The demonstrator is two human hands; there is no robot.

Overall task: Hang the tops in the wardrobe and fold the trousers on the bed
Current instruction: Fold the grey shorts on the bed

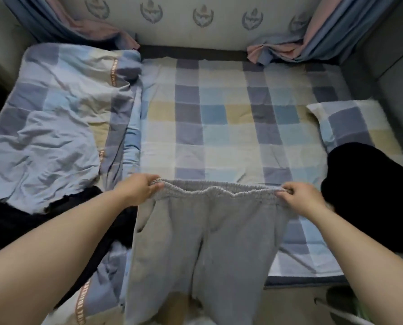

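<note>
Two hands on one garment: left hand (pixel 139 188) pinched L end of elastic waistband, right hand (pixel 300 198) pinched R end, fingers curled over the gathered edge, both fully closed on cloth. Grey trousers (pixel 202 233) held stretched between them at 6 o'clock of the bed (pixel 219 109), waistband just above the near part of the checked sheet, legs hanging past the mattress edge toward the floor. Not yet laid flat; fold not started.

Risks, as judged:
- Legs dangling off edge: could drag on floor or land twisted when swung onto sheet, giving crooked fold.
- Grip only at waistband corners: slack middle sagged, so front/back layers could misalign.
- Black garment (pixel 369 184) at 3 o'clock and dark clothing (pixel 19 221) at 8 o'clock close by; trousers could land overlapping either.
- Rumpled quilt (pixel 55 109) at 9–10 o'clock crowded the L side, less flat room.
</note>
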